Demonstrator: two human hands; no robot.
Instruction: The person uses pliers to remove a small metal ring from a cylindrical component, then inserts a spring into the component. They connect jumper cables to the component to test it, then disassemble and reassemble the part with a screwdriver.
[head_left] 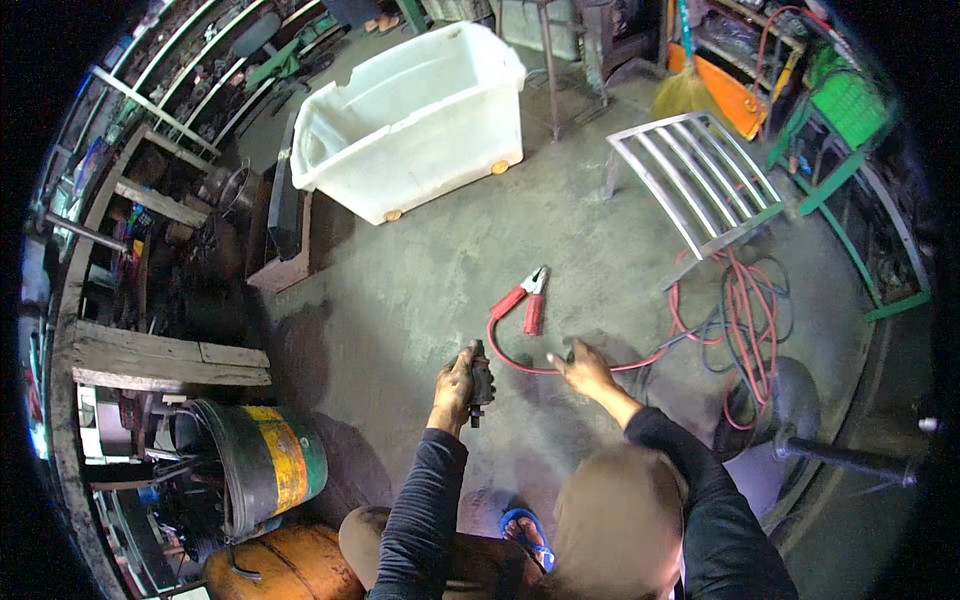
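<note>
My left hand [456, 385] grips a dark, grimy metal part [480, 388], held upright with a short stub at its lower end. To its right, my right hand [585, 372] is raised with fingers apart; I see nothing clearly held in it. Past both hands, a red-handled clamp [531, 305] with silver jaws lies on the concrete floor [400, 280], its red cable [635, 365] running under my right hand toward a loose coil of red and black cables [750, 340] on the right.
A white wheeled bin [410, 150] stands ahead, a slatted metal frame [700, 175] to the right beside a broom [682, 92] and green stand [835, 105]. Wooden racking [170, 350], a black bucket [250, 465] and an orange cylinder [270, 565] line my left. A metal post [840, 450] is at right.
</note>
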